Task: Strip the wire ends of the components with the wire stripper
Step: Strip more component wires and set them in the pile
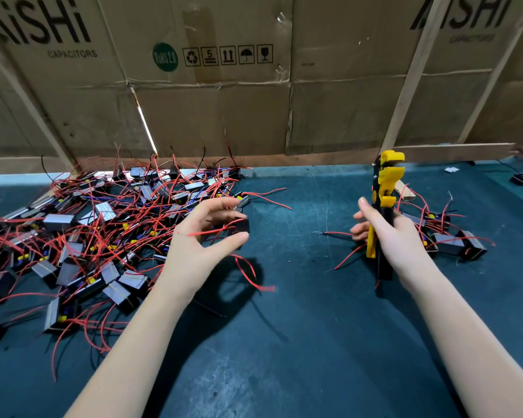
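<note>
Wire stripper (385, 188) upright, handles hidden in right hand (396, 236)

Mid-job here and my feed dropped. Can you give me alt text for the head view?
The right hand grips an upright yellow-and-black wire stripper while the left hand holds a small black component with red wires above the dark green mat. A large tangled pile of similar components lies to the left; a smaller group lies right.
</note>
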